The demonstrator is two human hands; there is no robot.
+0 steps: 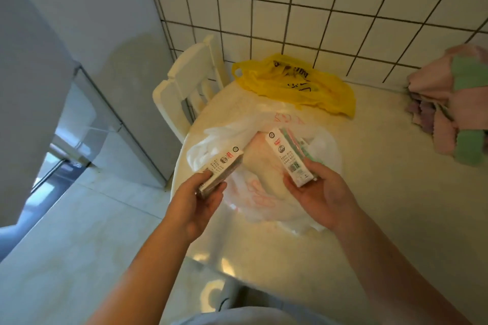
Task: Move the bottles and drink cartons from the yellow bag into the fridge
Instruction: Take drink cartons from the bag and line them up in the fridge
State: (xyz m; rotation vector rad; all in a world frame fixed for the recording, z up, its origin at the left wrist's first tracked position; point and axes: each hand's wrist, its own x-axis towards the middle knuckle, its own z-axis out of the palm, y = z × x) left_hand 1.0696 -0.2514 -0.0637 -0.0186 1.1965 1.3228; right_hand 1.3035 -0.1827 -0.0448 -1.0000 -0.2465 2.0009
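My left hand (196,200) grips a white drink carton (224,166) by its lower end, over the table's left edge. My right hand (320,192) holds a second white drink carton (287,155) with green print along its side, tilted above a crumpled white plastic bag (208,150). The yellow bag (295,84) lies flattened at the back of the table against the tiled wall, beyond both hands. The fridge (87,92) stands to the left with its door (23,103) swung open.
A round cream table (369,192) carries both bags. A white chair (184,87) stands between the table and the fridge. Pink, green and purple cloths (454,103) hang at the right. Pale tiled floor (66,245) lies to the left.
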